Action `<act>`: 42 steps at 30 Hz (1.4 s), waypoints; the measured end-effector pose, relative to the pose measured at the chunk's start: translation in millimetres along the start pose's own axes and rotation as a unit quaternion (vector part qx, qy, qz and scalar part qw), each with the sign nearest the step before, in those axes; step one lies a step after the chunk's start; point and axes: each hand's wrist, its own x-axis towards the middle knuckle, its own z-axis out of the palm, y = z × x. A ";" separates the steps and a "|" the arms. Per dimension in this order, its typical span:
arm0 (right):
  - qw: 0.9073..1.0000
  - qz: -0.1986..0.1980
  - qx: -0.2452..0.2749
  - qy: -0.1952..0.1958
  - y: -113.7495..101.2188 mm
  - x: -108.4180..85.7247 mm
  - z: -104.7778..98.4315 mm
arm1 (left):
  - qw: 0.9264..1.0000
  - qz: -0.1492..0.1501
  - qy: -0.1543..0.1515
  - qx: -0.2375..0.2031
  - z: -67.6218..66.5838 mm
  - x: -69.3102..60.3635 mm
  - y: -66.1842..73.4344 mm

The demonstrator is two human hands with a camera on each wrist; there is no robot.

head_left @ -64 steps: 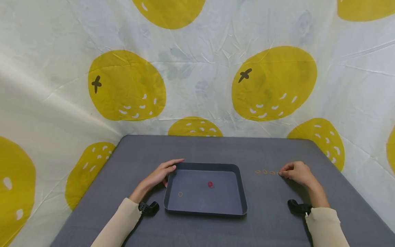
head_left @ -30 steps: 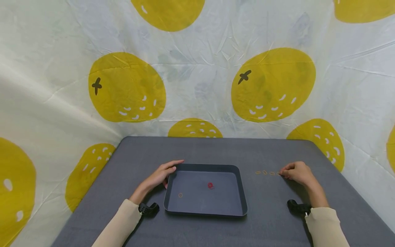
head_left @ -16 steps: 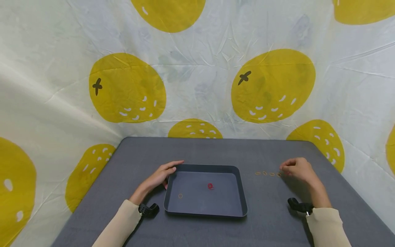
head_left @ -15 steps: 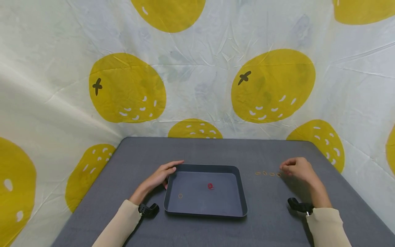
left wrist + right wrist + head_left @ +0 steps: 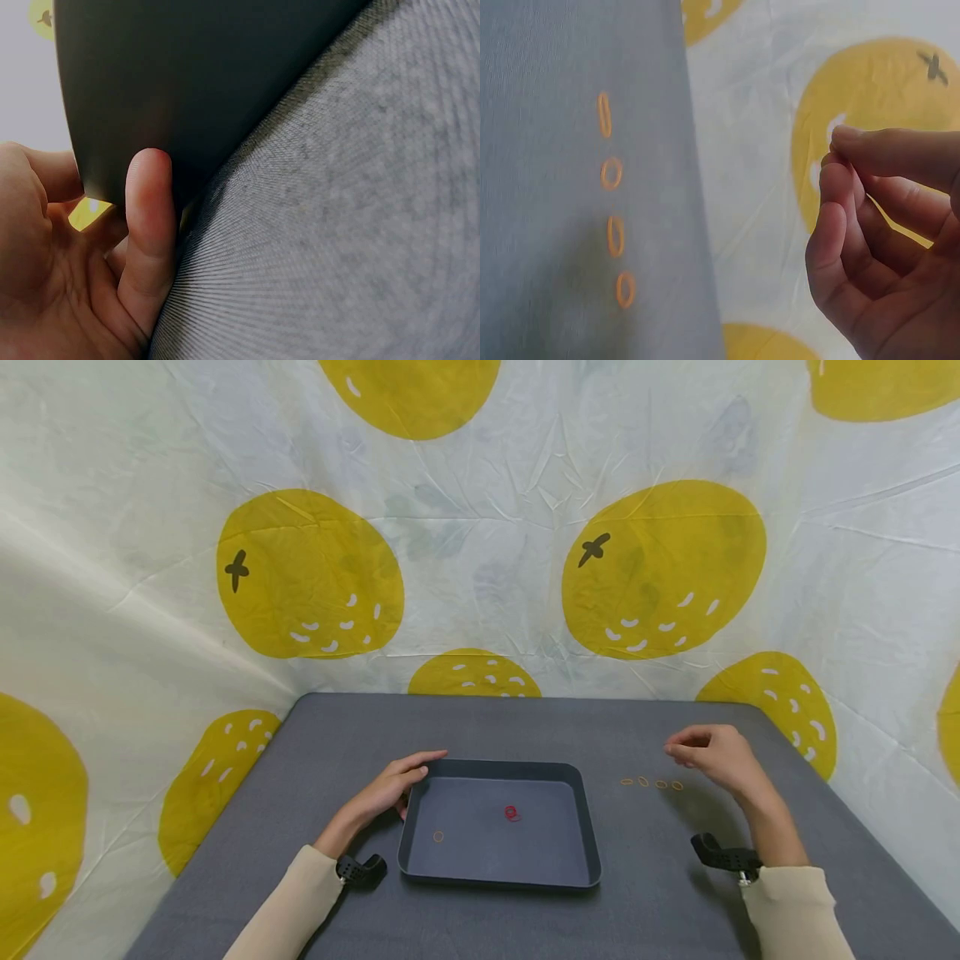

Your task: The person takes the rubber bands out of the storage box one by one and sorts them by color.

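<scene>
My left hand (image 5: 388,787) grips the far left corner of a dark grey rectangular tray (image 5: 498,883). One fingertip presses the tray's outer wall (image 5: 195,82) in the left wrist view. Inside the tray lie a small bunch of red rubber bands (image 5: 512,813) and a single orange rubber band (image 5: 438,837). To the right of the tray, several orange rubber bands (image 5: 661,785) form a row on the table. Above and beyond the row's right end hovers my right hand (image 5: 716,756), fingers loosely bent. Nothing shows between its thumb and fingertips (image 5: 847,135).
A grey cloth covers the table (image 5: 525,727). Behind it hangs a white curtain (image 5: 480,552) printed with yellow fruit shapes. Each wrist wears a black camera mount; the right mount (image 5: 723,856) hovers over the cloth.
My right hand has let go of the rightmost orange rubber band, risen from the table and shifted slightly left. My left hand and the tray stay in place.
</scene>
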 end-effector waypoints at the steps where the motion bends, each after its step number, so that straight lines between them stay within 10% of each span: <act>1: 1.000 -0.005 -0.003 0.001 -4.6 -0.5 1.2 | 1.000 -0.001 0.000 0.000 -0.1 0.2 -0.2; 42: 0.981 -0.176 0.021 -0.075 -149.6 23.7 108.1 | 1.000 0.000 -0.003 -0.004 -2.1 1.0 -3.0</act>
